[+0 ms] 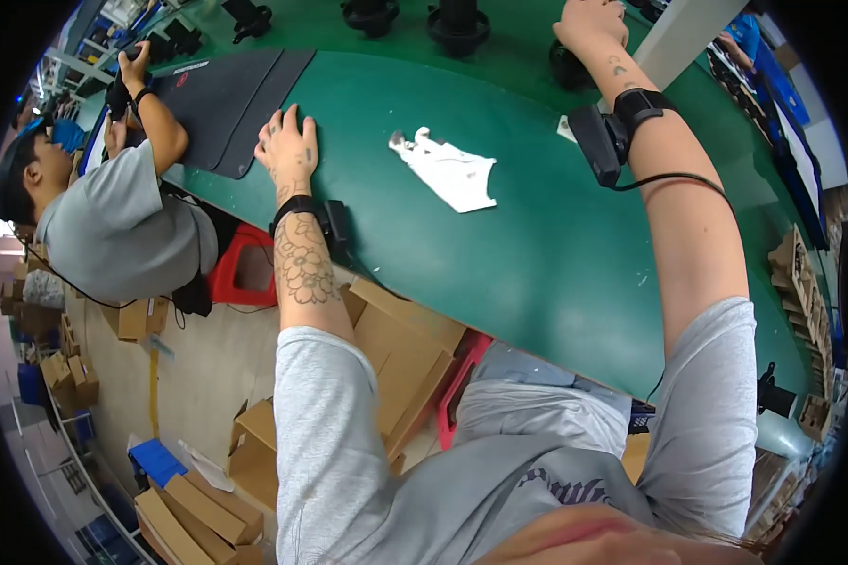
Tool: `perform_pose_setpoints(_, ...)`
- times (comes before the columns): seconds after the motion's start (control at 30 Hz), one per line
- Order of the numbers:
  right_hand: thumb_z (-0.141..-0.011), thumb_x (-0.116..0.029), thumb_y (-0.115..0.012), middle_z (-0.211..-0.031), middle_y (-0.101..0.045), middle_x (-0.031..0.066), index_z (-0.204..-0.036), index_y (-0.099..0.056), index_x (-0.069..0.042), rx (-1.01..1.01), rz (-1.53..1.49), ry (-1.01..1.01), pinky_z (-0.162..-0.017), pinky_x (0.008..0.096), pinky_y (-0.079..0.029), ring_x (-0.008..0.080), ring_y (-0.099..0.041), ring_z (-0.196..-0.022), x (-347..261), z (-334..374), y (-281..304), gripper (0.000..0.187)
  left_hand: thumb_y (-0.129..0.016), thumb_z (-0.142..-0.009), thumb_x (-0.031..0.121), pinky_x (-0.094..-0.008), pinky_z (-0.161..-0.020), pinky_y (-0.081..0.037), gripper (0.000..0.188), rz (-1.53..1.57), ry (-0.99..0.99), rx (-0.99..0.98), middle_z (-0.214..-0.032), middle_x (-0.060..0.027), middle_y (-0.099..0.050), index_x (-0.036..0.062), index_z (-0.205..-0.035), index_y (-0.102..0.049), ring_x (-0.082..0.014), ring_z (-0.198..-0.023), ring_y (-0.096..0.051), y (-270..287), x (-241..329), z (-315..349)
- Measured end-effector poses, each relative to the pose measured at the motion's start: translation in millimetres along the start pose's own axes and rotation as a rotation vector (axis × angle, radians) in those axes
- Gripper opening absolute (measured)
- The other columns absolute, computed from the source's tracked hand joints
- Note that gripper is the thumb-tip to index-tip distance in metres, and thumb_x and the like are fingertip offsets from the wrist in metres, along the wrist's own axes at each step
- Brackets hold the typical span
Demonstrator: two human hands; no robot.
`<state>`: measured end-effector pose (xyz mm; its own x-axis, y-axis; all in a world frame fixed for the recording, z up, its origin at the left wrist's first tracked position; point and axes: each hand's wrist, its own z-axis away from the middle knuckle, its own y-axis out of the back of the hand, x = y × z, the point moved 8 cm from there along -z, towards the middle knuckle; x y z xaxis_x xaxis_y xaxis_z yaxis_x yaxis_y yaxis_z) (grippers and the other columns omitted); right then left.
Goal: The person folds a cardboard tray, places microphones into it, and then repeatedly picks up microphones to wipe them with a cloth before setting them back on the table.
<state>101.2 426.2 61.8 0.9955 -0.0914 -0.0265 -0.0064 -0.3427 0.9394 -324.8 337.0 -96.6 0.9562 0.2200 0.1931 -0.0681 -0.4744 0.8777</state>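
Black fitting (567, 72), round in outline: found at the far side of the green table (537, 273), just below the right hand (594, 26). Its upper part is covered by that hand; its long axis and the way it points cannot be told.

White cloth (454, 177), crumpled: laid on the table between the two hands, apart from both. Its long axis is slanted from upper left to lower right, the narrow, lumpy end pointed toward the upper left, the wide end toward the lower right. Whether it is cloth or paper cannot be made out.

Right hand: partly cut off by the upper edge, held at the end of a forearm stretched far forward. Fingers are seen bent, but whether anything is gripped cannot be told.

Left hand (288, 149): placed palm down, fingers spread wide, nothing seen held, just beside the black mat (224, 111). Its forearm is extended forward from the grey sleeve (320, 405).

Wrists: a black strapped device is worn on each, the right (597, 143) with a cable (683, 176) attached.
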Motion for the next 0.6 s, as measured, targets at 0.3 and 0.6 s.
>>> perform_pose_setpoints(0.3,-0.068,-0.026,-0.075,-0.101,-0.059,0.0163,-0.115,-0.053,-0.004,0.144,0.156,0.517,-0.074,0.0421,-0.05,0.0314,-0.06,-0.09,-62,22,-4,0.057,-0.045,-0.089,0.043,-0.0478,-0.104,-0.026,0.047,0.007,-0.017,0.041,-0.134,-0.0083,-0.049,0.0166,-0.127,-0.055,-0.0279,-0.125,-0.04,0,1,13)
perform_pose_setpoints(0.6,-0.061,-0.028,-0.081,-0.109,-0.06,0.0218,-0.145,-0.023,-0.011,-0.045,0.057,0.647,-0.081,0.0427,-0.049,0.0353,-0.059,-0.099,-125,-10,19,0.103,-0.045,-0.089,0.041,-0.0479,-0.104,-0.026,0.046,-0.006,0.01,0.066,-0.134,-0.0089,-0.049,0.0157,-0.126,-0.055,-0.0282,-0.125,-0.04,0,-5,7)
